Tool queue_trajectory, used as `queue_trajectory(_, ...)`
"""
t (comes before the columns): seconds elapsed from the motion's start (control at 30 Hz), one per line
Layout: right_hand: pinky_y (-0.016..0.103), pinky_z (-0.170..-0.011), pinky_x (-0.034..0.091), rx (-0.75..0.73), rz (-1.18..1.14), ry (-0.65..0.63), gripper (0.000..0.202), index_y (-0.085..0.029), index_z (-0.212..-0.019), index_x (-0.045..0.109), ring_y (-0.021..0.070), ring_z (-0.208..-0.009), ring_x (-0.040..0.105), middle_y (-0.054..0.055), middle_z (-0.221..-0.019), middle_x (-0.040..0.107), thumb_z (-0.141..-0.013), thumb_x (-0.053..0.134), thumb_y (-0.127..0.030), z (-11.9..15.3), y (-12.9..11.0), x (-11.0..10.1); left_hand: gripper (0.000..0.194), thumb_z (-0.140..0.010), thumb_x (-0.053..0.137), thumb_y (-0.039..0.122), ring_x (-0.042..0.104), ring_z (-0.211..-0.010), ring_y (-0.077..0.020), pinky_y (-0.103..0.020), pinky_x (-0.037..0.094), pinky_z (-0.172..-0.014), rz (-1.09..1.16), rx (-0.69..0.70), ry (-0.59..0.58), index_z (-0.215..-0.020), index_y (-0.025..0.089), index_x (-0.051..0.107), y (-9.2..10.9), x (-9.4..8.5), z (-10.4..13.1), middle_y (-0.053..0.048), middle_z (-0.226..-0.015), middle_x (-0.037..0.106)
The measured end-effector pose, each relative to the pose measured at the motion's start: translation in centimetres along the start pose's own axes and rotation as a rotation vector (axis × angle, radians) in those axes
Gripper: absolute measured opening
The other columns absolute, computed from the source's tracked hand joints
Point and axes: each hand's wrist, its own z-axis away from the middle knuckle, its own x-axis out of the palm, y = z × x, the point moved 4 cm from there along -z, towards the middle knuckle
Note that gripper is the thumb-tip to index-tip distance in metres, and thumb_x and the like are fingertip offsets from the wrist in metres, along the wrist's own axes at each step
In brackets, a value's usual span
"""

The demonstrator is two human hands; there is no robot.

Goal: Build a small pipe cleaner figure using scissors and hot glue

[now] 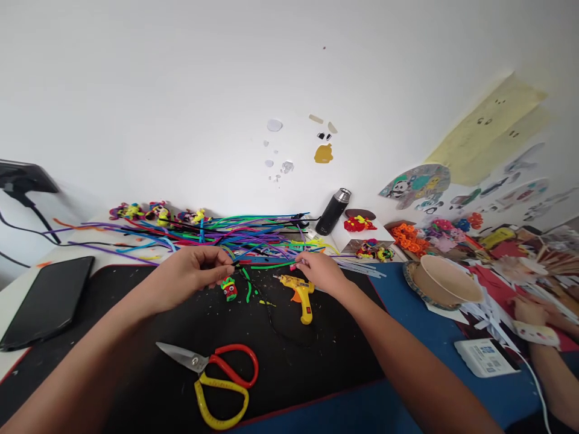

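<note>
Scissors (201,364) lie left of the glue gun (304,298); beyond it, fingers of the right hand (322,272) pinch a green stem (271,266), the left hand's (203,266) seemingly its other end. Dropping either wrist could knock the gun.

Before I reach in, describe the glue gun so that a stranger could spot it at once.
Find the black mat. On its far half, just below the right hand in view, lies the glue gun. Unlike the scissors with red and yellow handles, it has a yellow body and orange trigger.
</note>
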Motion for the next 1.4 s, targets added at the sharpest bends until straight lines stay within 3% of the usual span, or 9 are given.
queue_trajectory(0.23, 0.034, -0.078, 0.045, -0.048, 0.183, -0.129, 0.019, -0.021, -0.105, 0.079, 0.0304, -0.094, 0.073, 0.014, -0.101, 0.080, -0.097, 0.061, -0.021, -1.9, -1.7, 1.7, 0.040, -0.080, 0.078, 0.058, 0.053, -0.061, -0.0150, -0.025, 0.040, -0.059, -0.015, -0.002, -0.002, -0.082, 0.019, 0.070, 0.4, 0.2, 0.1, 0.002, -0.064, 0.061)
queue_trajectory(0.5, 0.029, -0.068, 0.040, -0.091, 0.032, 0.012, 0.032, -0.020, -0.113, 0.077, 0.0222, -0.080, 0.069, 0.008, -0.089, 0.078, -0.107, 0.048, -0.034, -1.3, -4.3, -0.2, 0.041, -0.085, 0.074, 0.061, 0.052, -0.062, -0.0150, -0.026, 0.038, -0.060, -0.050, 0.007, -0.025, -0.084, 0.020, 0.070, -0.1, 0.4, 0.0, 0.002, -0.066, 0.062)
queue_trajectory(0.57, 0.027, -0.065, 0.039, -0.119, -0.114, 0.061, 0.034, -0.021, -0.111, 0.077, 0.0178, -0.073, 0.065, 0.003, -0.082, 0.075, -0.108, 0.047, -0.036, -1.0, -5.4, -0.7, 0.041, -0.085, 0.074, 0.061, 0.052, -0.063, -0.0152, -0.026, 0.039, -0.060, -0.059, 0.009, -0.021, -0.084, 0.020, 0.070, 0.0, 0.4, 0.0, 0.002, -0.068, 0.063)
queue_trajectory(0.67, 0.026, -0.060, 0.039, -0.149, -0.670, 0.145, 0.026, -0.019, -0.099, 0.077, 0.0147, -0.062, 0.057, 0.000, -0.071, 0.067, -0.099, 0.059, -0.039, -0.3, -6.9, -1.5, 0.041, -0.085, 0.074, 0.061, 0.053, -0.064, -0.0157, -0.026, 0.039, -0.062, -0.071, 0.014, -0.004, -0.083, 0.020, 0.071, 0.1, 0.4, 0.0, 0.001, -0.068, 0.062)
queue_trajectory(0.83, 0.023, -0.046, 0.031, -0.075, -1.342, -0.006, 0.033, -0.017, -0.091, 0.074, 0.0105, -0.048, 0.045, -0.005, -0.058, 0.053, -0.093, 0.067, -0.049, 2.5, -9.3, 0.6, 0.043, -0.082, 0.074, 0.062, 0.053, -0.064, -0.0161, -0.027, 0.040, -0.061, -0.092, 0.012, 0.015, -0.083, 0.020, 0.071, 0.2, 0.2, -0.1, 0.001, -0.068, 0.062)
queue_trajectory(0.97, 0.022, -0.038, 0.030, -0.032, -1.656, -0.167, 0.040, -0.017, -0.082, 0.068, 0.0114, -0.044, 0.053, -0.003, -0.057, 0.056, -0.089, 0.068, -0.056, 4.7, -11.2, 4.4, 0.043, -0.081, 0.074, 0.062, 0.054, -0.063, -0.0154, -0.026, 0.041, -0.061, -0.095, -0.009, 0.016, -0.084, 0.019, 0.070, 0.4, 0.1, -0.3, 0.002, -0.069, 0.062)
queue_trajectory(1.1, 0.021, -0.032, 0.021, 0.072, -1.815, -0.302, 0.043, -0.017, -0.090, 0.066, 0.0099, -0.034, 0.049, -0.005, -0.057, 0.059, -0.088, 0.071, -0.060, 5.1, -12.5, 6.8, 0.043, -0.078, 0.075, 0.061, 0.053, -0.061, -0.0148, -0.025, 0.041, -0.059, -0.090, -0.020, 0.026, -0.083, 0.019, 0.070, 1.2, 0.4, -0.2, 0.003, -0.066, 0.061)
queue_trajectory(1.27, 0.022, -0.036, 0.012, 0.018, -1.881, -0.251, 0.043, -0.016, -0.093, 0.068, 0.0037, -0.033, 0.024, -0.007, -0.053, 0.056, -0.092, 0.071, -0.059, 4.6, -12.9, 6.8, 0.041, -0.079, 0.077, 0.059, 0.053, -0.062, -0.0148, -0.025, 0.041, -0.060, -0.103, -0.008, 0.025, -0.083, 0.018, 0.070, 1.1, 0.8, -0.3, 0.003, -0.066, 0.062)
queue_trajectory(1.4, 0.024, -0.040, 0.010, -0.018, -1.887, -0.292, 0.045, -0.016, -0.092, 0.069, 0.0040, -0.036, 0.023, -0.008, -0.054, 0.050, -0.092, 0.071, -0.061, 5.3, -12.3, 7.1, 0.040, -0.082, 0.077, 0.057, 0.051, -0.063, -0.0141, -0.024, 0.038, -0.060, -0.152, -0.028, -0.003, -0.085, 0.018, 0.070, -0.1, 1.6, -0.8, 0.004, -0.066, 0.062)
